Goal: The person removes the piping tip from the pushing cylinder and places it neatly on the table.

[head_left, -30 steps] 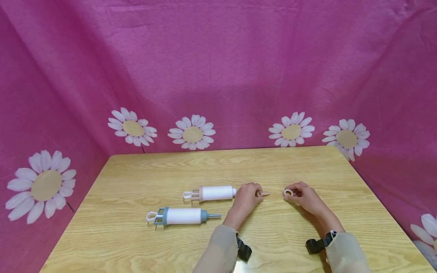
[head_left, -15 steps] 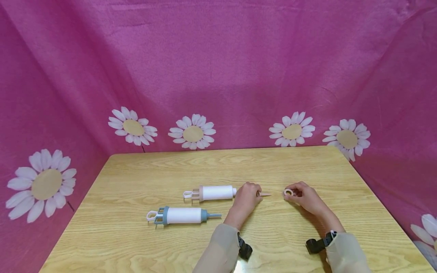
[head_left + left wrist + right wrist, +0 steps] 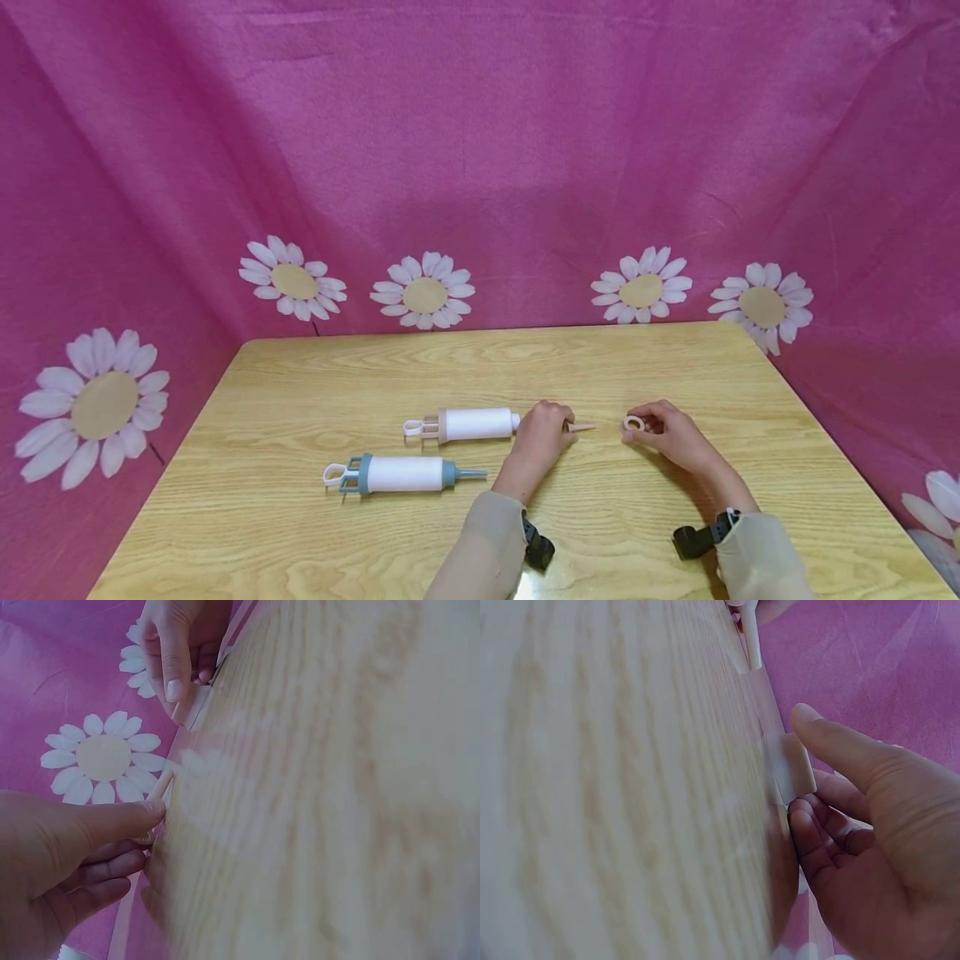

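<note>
Over a light wood-grained bench [image 3: 600, 517], a person's left hand [image 3: 542, 435] has its grip pinched on the wide end of a small pinkish-beige tapered nozzle [image 3: 581, 427], whose narrow tip points toward the other hand. The right hand [image 3: 675, 435], near but apart from it, pinches a short pale beige ring [image 3: 799, 765] between thumb and fingers; the ring sits at the bench surface, its round opening visible from above. On the far side of the left hand from the ring lies a white cylindrical press with a pale pink collar and a white loop handle [image 3: 477, 423], its white end just beside that hand; whether they touch cannot be told. Nearer the person lies a second white cylindrical press with blue-grey fittings and a thin blue-grey nozzle [image 3: 405, 474], roughly parallel to the first. Each wrist, below a beige sleeve [image 3: 761, 554], carries a small black camera [image 3: 693, 542]. Magenta cloth printed with white daisies [image 3: 480, 167] hangs behind the bench and at its sides.
</note>
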Demonstrator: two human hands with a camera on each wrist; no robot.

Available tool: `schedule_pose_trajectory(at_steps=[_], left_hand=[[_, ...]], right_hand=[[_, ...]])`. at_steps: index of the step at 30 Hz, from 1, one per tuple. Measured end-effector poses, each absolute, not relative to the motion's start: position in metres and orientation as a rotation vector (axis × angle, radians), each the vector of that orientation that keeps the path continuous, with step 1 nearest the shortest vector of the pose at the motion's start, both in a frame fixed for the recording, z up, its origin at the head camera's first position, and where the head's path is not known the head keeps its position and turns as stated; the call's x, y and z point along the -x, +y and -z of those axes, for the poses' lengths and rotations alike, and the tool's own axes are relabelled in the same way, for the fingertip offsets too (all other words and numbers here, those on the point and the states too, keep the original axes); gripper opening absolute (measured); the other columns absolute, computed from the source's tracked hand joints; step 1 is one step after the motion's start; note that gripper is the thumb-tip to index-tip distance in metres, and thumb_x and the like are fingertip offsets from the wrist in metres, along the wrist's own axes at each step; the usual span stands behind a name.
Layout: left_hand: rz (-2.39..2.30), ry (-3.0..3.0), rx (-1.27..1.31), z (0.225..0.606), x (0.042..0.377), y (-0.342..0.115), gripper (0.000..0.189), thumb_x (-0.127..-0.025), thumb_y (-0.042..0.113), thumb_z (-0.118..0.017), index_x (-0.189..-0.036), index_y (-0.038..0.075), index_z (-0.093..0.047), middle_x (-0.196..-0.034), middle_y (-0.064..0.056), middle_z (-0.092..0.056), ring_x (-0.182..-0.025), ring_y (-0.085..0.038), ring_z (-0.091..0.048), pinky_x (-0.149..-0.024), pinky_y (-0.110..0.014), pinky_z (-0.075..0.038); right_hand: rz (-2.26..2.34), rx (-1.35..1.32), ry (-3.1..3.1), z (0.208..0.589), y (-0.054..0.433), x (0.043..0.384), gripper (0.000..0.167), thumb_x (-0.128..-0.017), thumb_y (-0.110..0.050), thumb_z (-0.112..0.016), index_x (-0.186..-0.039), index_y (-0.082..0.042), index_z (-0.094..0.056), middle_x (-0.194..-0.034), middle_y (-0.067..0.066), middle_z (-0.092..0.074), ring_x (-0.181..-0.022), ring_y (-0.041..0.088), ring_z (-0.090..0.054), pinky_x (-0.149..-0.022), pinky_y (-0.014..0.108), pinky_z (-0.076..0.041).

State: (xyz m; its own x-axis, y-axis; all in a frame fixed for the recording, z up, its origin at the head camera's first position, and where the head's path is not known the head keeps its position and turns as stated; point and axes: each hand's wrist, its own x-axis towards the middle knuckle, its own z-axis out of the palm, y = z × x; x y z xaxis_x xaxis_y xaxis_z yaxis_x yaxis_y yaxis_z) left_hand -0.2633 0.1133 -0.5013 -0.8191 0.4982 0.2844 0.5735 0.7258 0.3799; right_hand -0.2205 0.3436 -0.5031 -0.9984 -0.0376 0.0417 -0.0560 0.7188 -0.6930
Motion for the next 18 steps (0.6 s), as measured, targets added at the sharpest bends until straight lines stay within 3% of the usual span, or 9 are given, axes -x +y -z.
schedule_pose_trajectory(at_steps=[6,11,18], left_hand=[[0.693,-2.767,0.871,0.501,0.263,0.112,0.012,-0.080,0.020,-0.081,-0.088,0.014,-0.075,-0.080,0.004,-0.072,-0.073,-0.008,-0.061,-0.060,-0.014,-0.046],[0.797,-2.666,0.901,0.498,0.260,0.107,0.024,-0.080,0.020,-0.082,-0.100,0.011,-0.074,-0.089,0.000,-0.073,-0.076,-0.008,-0.064,-0.063,-0.012,-0.049],[0.890,-2.476,0.935,0.490,0.258,0.097,0.034,-0.081,0.023,-0.080,-0.110,0.008,-0.072,-0.110,-0.005,-0.075,-0.099,-0.015,-0.071,-0.088,-0.019,-0.056]], right_hand=[[-1.182,-0.065,-2.895,0.502,0.342,0.220,0.045,-0.089,-0.031,-0.072,-0.118,0.002,-0.064,-0.099,0.011,-0.056,-0.083,0.011,-0.049,-0.067,0.019,-0.044],[-1.158,-0.043,-2.859,0.503,0.344,0.219,0.046,-0.090,-0.031,-0.070,-0.121,0.002,-0.063,-0.106,0.013,-0.059,-0.087,0.010,-0.054,-0.072,0.018,-0.048],[-1.153,-0.044,-2.732,0.500,0.341,0.217,0.046,-0.093,-0.025,-0.068,-0.126,0.005,-0.059,-0.109,0.017,-0.058,-0.096,0.016,-0.060,-0.077,0.011,-0.049]])
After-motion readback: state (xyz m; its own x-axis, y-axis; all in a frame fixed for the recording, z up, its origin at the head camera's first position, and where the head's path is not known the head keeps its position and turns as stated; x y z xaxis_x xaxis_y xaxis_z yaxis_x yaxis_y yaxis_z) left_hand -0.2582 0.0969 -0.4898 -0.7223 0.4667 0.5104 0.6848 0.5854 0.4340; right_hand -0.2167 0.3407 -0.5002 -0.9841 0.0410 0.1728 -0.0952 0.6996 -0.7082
